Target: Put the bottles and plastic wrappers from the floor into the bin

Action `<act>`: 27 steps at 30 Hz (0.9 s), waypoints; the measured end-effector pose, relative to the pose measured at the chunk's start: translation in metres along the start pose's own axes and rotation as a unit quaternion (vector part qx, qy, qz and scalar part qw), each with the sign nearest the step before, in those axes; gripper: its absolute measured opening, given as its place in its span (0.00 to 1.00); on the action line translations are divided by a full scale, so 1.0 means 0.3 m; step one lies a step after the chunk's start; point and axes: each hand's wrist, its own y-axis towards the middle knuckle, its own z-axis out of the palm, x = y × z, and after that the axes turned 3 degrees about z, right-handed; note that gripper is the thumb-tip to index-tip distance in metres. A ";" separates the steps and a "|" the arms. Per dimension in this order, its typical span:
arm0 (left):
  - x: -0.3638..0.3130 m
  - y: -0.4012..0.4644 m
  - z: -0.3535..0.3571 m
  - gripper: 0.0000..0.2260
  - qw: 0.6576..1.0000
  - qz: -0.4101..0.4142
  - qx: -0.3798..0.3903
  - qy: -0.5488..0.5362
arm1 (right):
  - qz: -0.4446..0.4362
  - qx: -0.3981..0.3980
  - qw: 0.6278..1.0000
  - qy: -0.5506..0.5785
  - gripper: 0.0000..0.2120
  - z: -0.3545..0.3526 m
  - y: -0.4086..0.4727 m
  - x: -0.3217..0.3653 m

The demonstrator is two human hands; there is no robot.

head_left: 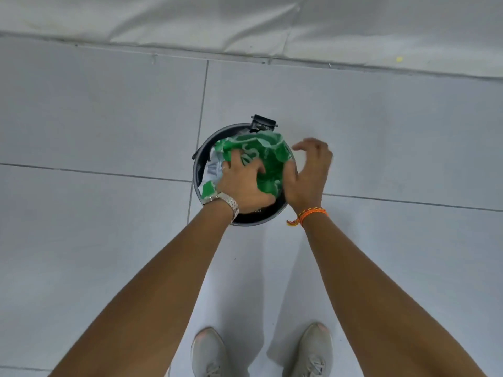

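Note:
A round black bin [200, 156] stands on the tiled floor in front of my feet. Crumpled green and clear plastic wrappers [269, 156] fill its mouth. My left hand [243, 183], with a metal watch on the wrist, lies flat on top of the wrappers with its fingers spread into them. My right hand [309, 172], with an orange thread band on the wrist, is at the bin's right rim, its thumb side against the green plastic and its fingers curled apart, holding nothing. No bottle shows; the bin's inside is mostly hidden.
A black hinge bracket [263, 123] sticks up at the bin's far rim. Grey floor tiles [95, 118] surround the bin. A white sheet [245, 20] covers the floor beyond. My two grey shoes [208, 352] stand at the bottom edge.

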 end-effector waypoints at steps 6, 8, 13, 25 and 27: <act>0.020 -0.025 -0.035 0.52 0.990 -0.104 0.028 0.087 | -0.114 0.320 0.909 -0.239 0.31 0.099 0.001 0.145; 0.031 -0.056 -0.019 0.48 0.982 -0.159 -0.043 0.088 | -0.050 0.398 0.866 -0.299 0.47 0.142 0.025 0.120; 0.060 -0.010 0.033 0.45 0.984 -0.130 -0.068 0.102 | 0.001 0.446 0.825 -0.346 0.52 0.246 0.018 0.055; 0.148 0.088 -0.018 0.17 0.984 -0.075 -0.075 -0.146 | -0.015 0.421 0.840 -0.342 0.39 0.188 -0.029 0.033; 0.118 0.050 -0.069 0.16 0.962 -0.065 -0.191 -0.185 | -0.021 0.341 0.895 -0.286 0.28 0.126 -0.035 0.114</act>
